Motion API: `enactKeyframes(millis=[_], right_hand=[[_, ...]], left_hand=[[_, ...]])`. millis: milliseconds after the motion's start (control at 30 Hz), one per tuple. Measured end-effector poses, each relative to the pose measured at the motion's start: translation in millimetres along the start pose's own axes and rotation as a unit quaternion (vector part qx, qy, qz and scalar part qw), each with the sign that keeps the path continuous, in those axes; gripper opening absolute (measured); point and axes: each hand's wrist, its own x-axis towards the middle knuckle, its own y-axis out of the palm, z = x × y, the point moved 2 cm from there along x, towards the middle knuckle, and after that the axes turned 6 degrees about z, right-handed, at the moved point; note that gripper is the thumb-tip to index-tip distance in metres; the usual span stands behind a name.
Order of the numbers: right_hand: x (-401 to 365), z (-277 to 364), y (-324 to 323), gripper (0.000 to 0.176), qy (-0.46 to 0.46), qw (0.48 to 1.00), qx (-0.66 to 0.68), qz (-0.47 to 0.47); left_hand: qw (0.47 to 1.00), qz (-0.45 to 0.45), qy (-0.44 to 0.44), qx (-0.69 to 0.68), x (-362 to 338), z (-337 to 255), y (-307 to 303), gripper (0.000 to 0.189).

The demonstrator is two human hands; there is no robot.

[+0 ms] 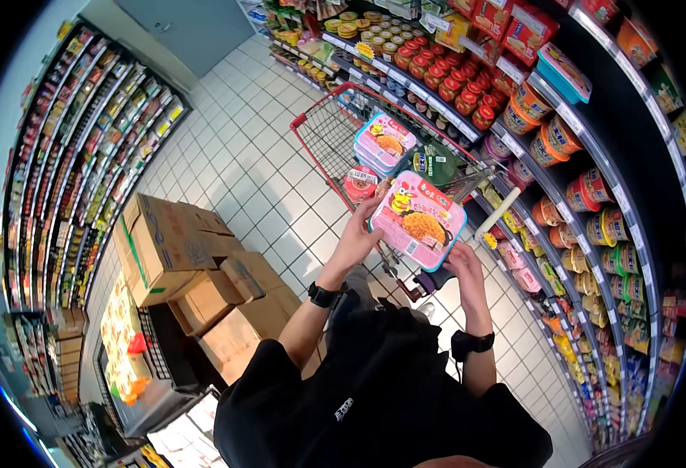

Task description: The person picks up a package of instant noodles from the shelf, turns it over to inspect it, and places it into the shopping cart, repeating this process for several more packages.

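A pink box of instant noodles with a blue rim is held in front of me between both hands, its printed lid facing up. My left hand grips its left edge, fingers closed round the side. At the lower right corner my right hand holds the box, with its fingers partly hidden beneath. Just beyond is a wire shopping cart with red trim. In it lie similar pink noodle boxes, a green-lidded container and a round red-lidded bowl.
Shelves of noodle tubs and packets curve along the right. Red-lidded jars line the shelf beyond the cart. Cardboard boxes are stacked at the left, near a black crate. More stocked shelves stand across the tiled floor.
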Motion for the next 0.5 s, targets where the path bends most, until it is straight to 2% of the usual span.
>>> enactKeyframes(millis=[133, 233, 300, 400, 467, 500], right_hand=[[51, -22, 50, 0.034, 0.023, 0.997, -0.031, -0.062], [86, -33, 79, 0.036, 0.044, 0.992, 0.016, -0.118], [109, -51, 84, 0.035, 0.056, 0.991, 0.008, -0.122], [134, -65, 93, 0.033, 0.066, 0.985, -0.004, -0.16], [146, -79, 93, 0.033, 0.075, 0.98, 0.004, -0.182], [150, -86, 92, 0.033, 0.086, 0.978, 0.004, -0.188]], left_hand=[[0.998, 0.052, 0.005, 0.037, 42, 15, -74, 0.066], [0.994, 0.081, -0.064, -0.022, 74, 30, -113, 0.066], [0.992, 0.107, -0.067, -0.024, 100, 71, -133, 0.066], [0.984, 0.15, -0.093, -0.022, 128, 82, -146, 0.066], [0.988, 0.121, -0.077, 0.061, 142, 103, -154, 0.064], [0.986, 0.139, -0.09, 0.027, 149, 114, -156, 0.065]])
